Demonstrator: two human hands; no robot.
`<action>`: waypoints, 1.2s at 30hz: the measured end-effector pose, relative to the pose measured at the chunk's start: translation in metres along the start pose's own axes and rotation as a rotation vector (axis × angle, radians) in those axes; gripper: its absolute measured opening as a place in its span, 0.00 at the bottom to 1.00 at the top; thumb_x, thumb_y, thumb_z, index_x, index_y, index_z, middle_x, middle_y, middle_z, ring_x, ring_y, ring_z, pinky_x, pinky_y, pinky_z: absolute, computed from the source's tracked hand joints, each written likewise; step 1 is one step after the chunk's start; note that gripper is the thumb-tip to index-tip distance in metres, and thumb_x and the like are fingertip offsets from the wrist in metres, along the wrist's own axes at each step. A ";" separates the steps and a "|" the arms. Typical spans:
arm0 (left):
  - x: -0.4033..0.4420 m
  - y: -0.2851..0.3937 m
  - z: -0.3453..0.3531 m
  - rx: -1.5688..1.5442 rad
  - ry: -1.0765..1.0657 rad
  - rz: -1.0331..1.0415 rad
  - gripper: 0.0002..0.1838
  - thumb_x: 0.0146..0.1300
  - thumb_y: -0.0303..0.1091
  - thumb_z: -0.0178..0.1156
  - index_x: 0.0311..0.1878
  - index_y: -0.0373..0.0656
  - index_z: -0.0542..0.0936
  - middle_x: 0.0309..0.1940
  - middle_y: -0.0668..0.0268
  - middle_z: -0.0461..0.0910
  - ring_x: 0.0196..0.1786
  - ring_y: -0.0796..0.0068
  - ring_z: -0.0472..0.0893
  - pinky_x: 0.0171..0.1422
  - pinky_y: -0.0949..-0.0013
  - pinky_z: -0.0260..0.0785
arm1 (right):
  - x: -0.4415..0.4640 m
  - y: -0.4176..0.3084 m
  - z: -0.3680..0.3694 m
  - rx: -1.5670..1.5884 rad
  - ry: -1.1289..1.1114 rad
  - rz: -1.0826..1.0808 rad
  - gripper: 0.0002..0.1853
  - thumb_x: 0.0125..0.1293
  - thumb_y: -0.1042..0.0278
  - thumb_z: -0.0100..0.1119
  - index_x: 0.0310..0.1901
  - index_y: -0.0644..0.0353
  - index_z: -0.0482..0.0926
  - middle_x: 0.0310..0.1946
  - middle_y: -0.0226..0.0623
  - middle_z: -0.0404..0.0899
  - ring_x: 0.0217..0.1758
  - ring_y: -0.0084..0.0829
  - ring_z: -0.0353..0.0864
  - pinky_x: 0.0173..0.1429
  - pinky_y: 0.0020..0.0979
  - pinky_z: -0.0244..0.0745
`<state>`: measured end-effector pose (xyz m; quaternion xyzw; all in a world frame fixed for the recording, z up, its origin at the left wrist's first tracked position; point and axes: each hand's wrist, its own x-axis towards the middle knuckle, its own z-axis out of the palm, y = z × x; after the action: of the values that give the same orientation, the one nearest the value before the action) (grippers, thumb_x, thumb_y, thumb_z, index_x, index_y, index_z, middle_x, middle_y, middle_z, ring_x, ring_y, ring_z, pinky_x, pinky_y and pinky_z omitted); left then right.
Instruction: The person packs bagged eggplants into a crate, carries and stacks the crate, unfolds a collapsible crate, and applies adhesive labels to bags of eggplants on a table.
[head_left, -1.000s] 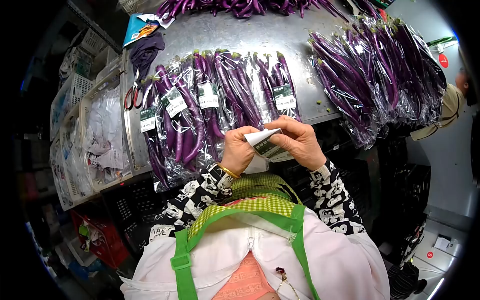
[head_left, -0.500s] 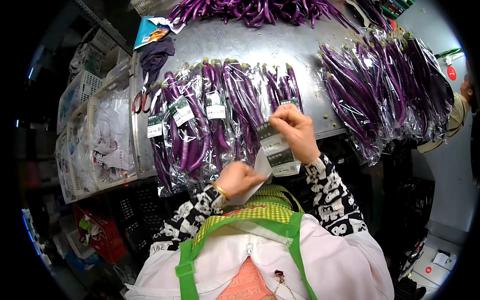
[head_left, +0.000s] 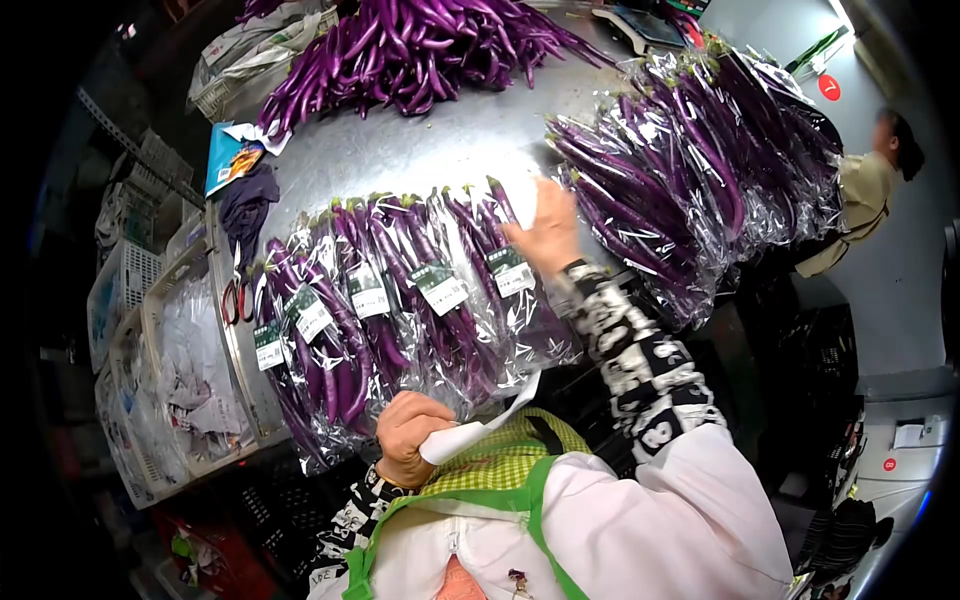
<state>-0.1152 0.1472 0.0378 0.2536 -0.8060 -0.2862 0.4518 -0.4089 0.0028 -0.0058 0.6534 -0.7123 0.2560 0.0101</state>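
Bagged long purple eggplants [head_left: 395, 250] lie side by side on the metal table, with green and white labels across the clear bags. My left hand [head_left: 408, 435] is closed around a white sheet of paper [head_left: 480, 425], below the bags' near ends. My right hand [head_left: 550, 230] rests by the right edge of the rightmost labelled bag [head_left: 515, 320], thumb toward the eggplants and fingers stretched upward. I see nothing held in it. The label [head_left: 515, 278] on that bag sits just left of my wrist.
Loose eggplants [head_left: 420, 50] are heaped at the back. More bagged eggplants [head_left: 690, 170] pile up at right. Red-handled scissors [head_left: 237, 300], a dark cloth [head_left: 248, 200] and a blue packet [head_left: 228, 160] lie at left, beside crates of plastic bags [head_left: 200, 360]. A person [head_left: 870, 190] stands far right.
The label strip has left my right hand, which moved up and is now beside the rightmost bag. A label now shows on the bag left of it. My left hand still holds the paper.
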 end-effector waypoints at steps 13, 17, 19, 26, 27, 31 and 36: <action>0.019 -0.003 0.025 -0.136 -0.056 -0.002 0.12 0.42 0.24 0.66 0.33 0.47 0.82 0.26 0.70 0.83 0.27 0.73 0.82 0.35 0.71 0.68 | 0.044 0.197 -0.028 -0.590 -0.076 0.134 0.27 0.46 0.59 0.73 0.43 0.60 0.70 0.41 0.47 0.72 0.49 0.49 0.71 0.54 0.46 0.68; 0.023 -0.001 0.025 -0.019 -0.051 0.021 0.10 0.41 0.25 0.65 0.31 0.47 0.80 0.26 0.70 0.83 0.27 0.73 0.82 0.36 0.70 0.69 | 0.072 0.189 -0.058 -0.397 -0.209 0.196 0.26 0.50 0.54 0.67 0.44 0.63 0.71 0.40 0.51 0.78 0.46 0.50 0.79 0.52 0.47 0.73; 0.030 0.004 0.021 -0.022 -0.097 0.011 0.11 0.39 0.23 0.65 0.30 0.45 0.79 0.26 0.69 0.82 0.28 0.72 0.82 0.36 0.69 0.69 | 0.086 0.155 -0.085 -0.306 -0.331 0.306 0.28 0.53 0.51 0.63 0.47 0.65 0.70 0.44 0.54 0.78 0.47 0.49 0.80 0.53 0.45 0.73; 0.043 0.010 0.033 -0.264 -0.183 0.202 0.16 0.44 0.26 0.67 0.40 0.38 0.81 0.23 0.67 0.77 0.24 0.68 0.77 0.32 0.68 0.68 | 0.066 0.015 -0.139 0.267 -0.570 0.150 0.32 0.63 0.50 0.57 0.53 0.75 0.63 0.39 0.58 0.77 0.44 0.41 0.80 0.47 0.34 0.74; 0.044 0.012 0.034 -0.318 -0.208 0.217 0.14 0.45 0.27 0.67 0.38 0.38 0.81 0.22 0.67 0.76 0.24 0.68 0.77 0.32 0.68 0.68 | 0.054 0.003 -0.129 0.384 -0.571 0.186 0.33 0.64 0.50 0.57 0.55 0.75 0.62 0.39 0.58 0.77 0.44 0.40 0.80 0.47 0.33 0.74; 0.033 0.016 0.041 -0.401 -0.216 0.220 0.13 0.44 0.26 0.67 0.37 0.39 0.81 0.22 0.66 0.77 0.24 0.67 0.77 0.33 0.67 0.68 | -0.015 -0.011 -0.026 0.438 -0.497 0.477 0.33 0.64 0.49 0.56 0.60 0.69 0.61 0.44 0.50 0.75 0.43 0.36 0.78 0.44 0.36 0.75; 0.020 0.019 0.032 -0.398 -0.228 0.118 0.12 0.44 0.28 0.71 0.34 0.40 0.81 0.25 0.66 0.80 0.26 0.65 0.79 0.33 0.66 0.69 | -0.085 -0.051 0.028 -0.065 -0.143 0.355 0.30 0.59 0.53 0.61 0.55 0.66 0.65 0.47 0.51 0.69 0.54 0.50 0.67 0.58 0.48 0.63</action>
<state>-0.1551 0.1549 0.0487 0.0780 -0.7930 -0.4393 0.4148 -0.3402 0.0701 -0.0417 0.5333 -0.8233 0.1832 -0.0648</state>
